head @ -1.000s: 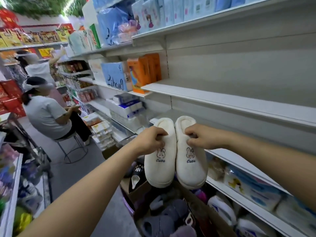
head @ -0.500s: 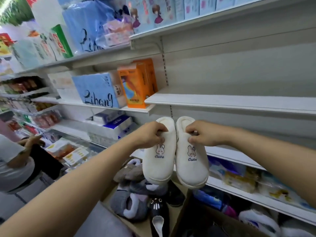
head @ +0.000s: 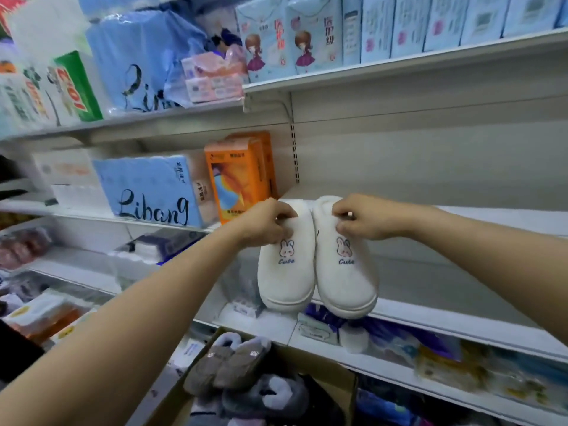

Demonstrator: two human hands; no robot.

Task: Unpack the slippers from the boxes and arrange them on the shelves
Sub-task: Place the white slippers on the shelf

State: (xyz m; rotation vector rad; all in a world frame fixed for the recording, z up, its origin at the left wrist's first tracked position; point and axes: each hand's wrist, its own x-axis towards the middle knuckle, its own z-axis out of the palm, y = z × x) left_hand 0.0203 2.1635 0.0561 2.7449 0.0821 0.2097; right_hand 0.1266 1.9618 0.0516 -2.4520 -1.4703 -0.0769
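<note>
Two white plush slippers with a rabbit and "Cute" stitched on them hang side by side, toes down, in front of a white shelf [head: 491, 216]. My left hand [head: 264, 224] pinches the opening edge of the left slipper [head: 285, 278]. My right hand [head: 365, 218] pinches the opening edge of the right slipper [head: 345, 281]. Their heels reach the front edge of the shelf. Below stands an open cardboard box [head: 325, 367] holding several grey and dark plush slippers [head: 233, 364].
An orange pack [head: 239, 176] and a blue "Libang" tissue pack [head: 147, 192] stand on the shelf left of the slippers. The shelf above carries blue packs [head: 292, 38]. Lower shelves [head: 445, 327] hold wrapped goods.
My view has swung right and up, and the seated person has left the frame. Both hands have lifted the slipper pair higher, up to the shelf edge beside the orange pack.
</note>
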